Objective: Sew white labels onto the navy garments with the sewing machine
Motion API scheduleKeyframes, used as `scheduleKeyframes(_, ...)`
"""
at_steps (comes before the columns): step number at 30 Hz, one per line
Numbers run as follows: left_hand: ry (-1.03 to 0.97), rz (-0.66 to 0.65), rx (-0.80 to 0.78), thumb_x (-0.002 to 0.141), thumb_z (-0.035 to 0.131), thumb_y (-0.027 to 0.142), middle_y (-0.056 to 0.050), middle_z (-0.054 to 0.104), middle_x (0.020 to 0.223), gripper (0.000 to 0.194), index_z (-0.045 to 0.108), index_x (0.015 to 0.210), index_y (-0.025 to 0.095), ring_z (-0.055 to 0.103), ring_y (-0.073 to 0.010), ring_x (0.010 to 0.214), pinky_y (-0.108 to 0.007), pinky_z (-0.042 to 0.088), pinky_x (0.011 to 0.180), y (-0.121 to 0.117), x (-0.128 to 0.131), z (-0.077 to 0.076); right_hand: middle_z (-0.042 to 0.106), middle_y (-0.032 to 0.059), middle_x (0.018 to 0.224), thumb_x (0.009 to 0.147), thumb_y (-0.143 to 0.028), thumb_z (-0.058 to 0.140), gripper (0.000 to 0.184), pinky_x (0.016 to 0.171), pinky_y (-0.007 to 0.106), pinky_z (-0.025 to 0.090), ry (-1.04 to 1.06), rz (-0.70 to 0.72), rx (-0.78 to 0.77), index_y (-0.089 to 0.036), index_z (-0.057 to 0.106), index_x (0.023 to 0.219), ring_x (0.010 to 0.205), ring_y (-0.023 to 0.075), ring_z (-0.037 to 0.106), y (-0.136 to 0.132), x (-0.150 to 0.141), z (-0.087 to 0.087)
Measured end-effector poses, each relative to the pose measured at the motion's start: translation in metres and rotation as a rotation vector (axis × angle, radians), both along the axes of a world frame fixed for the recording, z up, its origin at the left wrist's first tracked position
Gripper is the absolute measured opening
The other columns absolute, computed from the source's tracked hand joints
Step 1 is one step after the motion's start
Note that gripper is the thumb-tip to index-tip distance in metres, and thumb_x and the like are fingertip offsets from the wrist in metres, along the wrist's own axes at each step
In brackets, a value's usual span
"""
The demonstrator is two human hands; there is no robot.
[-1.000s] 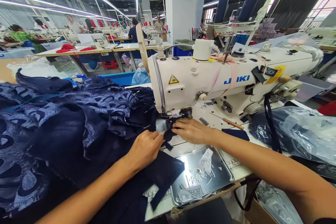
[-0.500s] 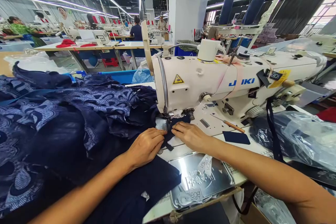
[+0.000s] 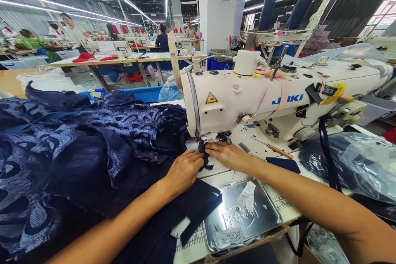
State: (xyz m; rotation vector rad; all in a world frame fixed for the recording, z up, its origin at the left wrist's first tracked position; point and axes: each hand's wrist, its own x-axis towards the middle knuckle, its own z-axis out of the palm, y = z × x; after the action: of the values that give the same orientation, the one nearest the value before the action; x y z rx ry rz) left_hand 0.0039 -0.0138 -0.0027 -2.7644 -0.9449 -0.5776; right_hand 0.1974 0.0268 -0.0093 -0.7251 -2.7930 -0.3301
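From where I'm standing, the left hand (image 3: 185, 171) is resting curled fingers at the cloth's edge, mid-frame, and the right hand (image 3: 230, 156) is bending its fingers low opposite, probably steadying the cloth beside the needle; whether either is pinching it, I can't tell. Stretching from the left edge to the centre, the navy cloth (image 3: 77, 177) is bunching into soft folds, showing pale scalloped patterning and plain dark parts.

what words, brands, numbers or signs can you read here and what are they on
"J…KI", letters between covered: sewing machine
"valege": upper white label
"alege": lower white label
"vale…": black label
Yellow warning triangle: machine head
Too small or blurred: yellow label, ruler marks, tray characters
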Motion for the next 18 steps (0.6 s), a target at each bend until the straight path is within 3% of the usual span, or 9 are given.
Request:
scheduleKeyframes(13,0.017,0.028,0.042,0.076,0.038,0.0,-0.008,0.067,0.088,0.023,0.056,0.07,0.014,0.062,-0.0174,0.083,-0.032,0.048,0.082,0.0021,0.0058,-0.0002,0.055,0.0112,0.118,0.081,-0.005,0.045,0.036,0.067,0.028,0.054,-0.038,-0.073,-0.012,-0.012,0.053,0.115,0.1,0.0207,0.056,0.0044,0.0002,-0.0031)
scheduleKeyframes(18,0.024,0.046,0.054,0.075,0.039,0.001,-0.008,0.066,0.085,0.022,0.057,0.072,0.013,0.061,-0.0175,0.08,-0.033,0.048,0.081,0.004,0.0087,-0.0012,0.055,0.01,0.117,0.081,-0.005,0.044,0.036,0.071,0.028,0.053,-0.047,-0.099,-0.018,-0.013,0.053,0.115,0.101,0.0197,0.056,0.0043,-0.0011,0.0001)
